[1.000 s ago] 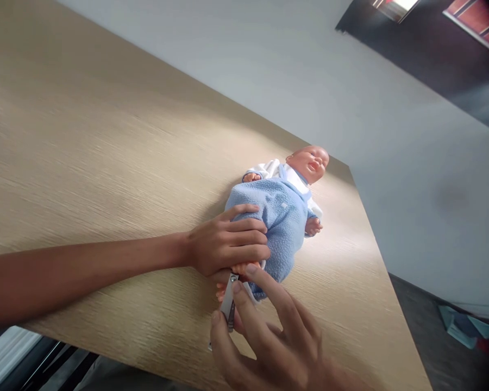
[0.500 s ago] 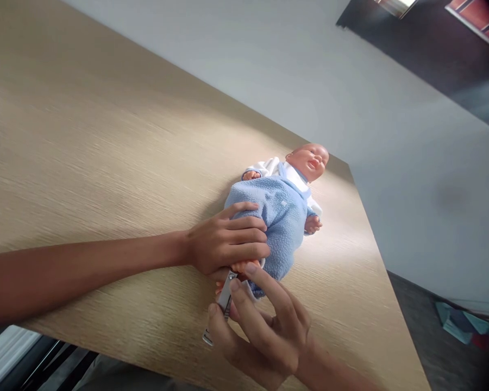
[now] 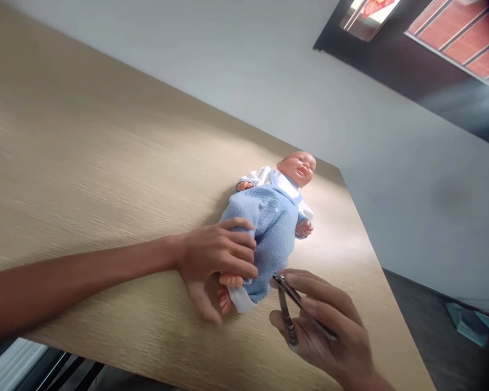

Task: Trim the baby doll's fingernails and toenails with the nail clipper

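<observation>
A baby doll [image 3: 273, 217] in a blue and white outfit lies on its back, its head toward the far edge of the wooden table [image 3: 106, 163]. My left hand [image 3: 220, 255] rests on one of its legs, fingers curled over the blue cloth and thumb stretched out beside the bare feet [image 3: 225, 300]. To the right of the feet, my right hand [image 3: 330, 320] holds a metal nail clipper [image 3: 288, 312] between thumb and fingers. The clipper's lever stands raised from its body, and it is apart from the doll.
A pale wall [image 3: 391, 163] runs behind the table. Dark-framed panes show at the upper right. Light blue items [image 3: 468, 326] lie on the grey floor to the right. A white and black object [image 3: 16, 364] is below the table's near left edge.
My right hand has moved right with the clipper, away from the doll's feet. My left thumb has spread away from the toes, uncovering the feet. The camera view has shifted slightly.
</observation>
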The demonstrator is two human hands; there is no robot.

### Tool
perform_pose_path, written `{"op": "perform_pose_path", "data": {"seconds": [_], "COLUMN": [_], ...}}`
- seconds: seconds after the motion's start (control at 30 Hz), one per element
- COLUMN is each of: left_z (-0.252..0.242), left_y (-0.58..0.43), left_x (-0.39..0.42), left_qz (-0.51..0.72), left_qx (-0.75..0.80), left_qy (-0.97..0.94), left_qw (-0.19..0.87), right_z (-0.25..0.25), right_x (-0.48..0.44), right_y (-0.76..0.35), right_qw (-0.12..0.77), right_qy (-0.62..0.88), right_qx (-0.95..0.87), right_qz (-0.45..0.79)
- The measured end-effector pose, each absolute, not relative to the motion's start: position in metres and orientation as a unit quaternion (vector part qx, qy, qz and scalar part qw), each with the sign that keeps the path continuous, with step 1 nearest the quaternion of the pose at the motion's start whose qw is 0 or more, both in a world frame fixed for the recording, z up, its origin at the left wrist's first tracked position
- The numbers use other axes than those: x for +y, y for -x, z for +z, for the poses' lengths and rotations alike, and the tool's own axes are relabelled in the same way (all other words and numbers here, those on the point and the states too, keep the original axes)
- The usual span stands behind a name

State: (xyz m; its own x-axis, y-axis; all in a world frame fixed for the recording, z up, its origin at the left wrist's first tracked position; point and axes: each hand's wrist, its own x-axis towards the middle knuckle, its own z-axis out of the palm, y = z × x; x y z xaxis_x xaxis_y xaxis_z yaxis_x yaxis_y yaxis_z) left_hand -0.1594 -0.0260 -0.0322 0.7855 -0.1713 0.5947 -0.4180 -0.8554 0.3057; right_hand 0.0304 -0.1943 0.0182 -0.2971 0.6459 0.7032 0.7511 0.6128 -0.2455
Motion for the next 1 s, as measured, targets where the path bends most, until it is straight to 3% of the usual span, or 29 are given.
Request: {"op": "perform_pose_path", "data": {"seconds": [0.13, 0.47, 1.0], "left_z": [-0.036, -0.053, -0.042], "left_y": [0.164, 0.161, 0.158], "left_x": [-0.032, -0.054, -0.068], "left_qz": [0.227, 0.246, 0.266], "left_qx": [-0.175, -0.158, -0.082], "left_qy": [-0.943, -0.952, -0.918], "left_qw": [0.169, 0.091, 0.282], "right_z": [-0.002, -0.029, -0.032], "right_x": [-0.189, -0.210, -0.214], "right_y": [-0.033, -0.034, -0.038], "right_qw": [0.432, 0.466, 0.496], "right_qy": [0.408, 0.447, 0.392], "right_qx": [-0.801, -0.757, -0.769], "right_qz": [-0.071, -0.100, -0.091]}}
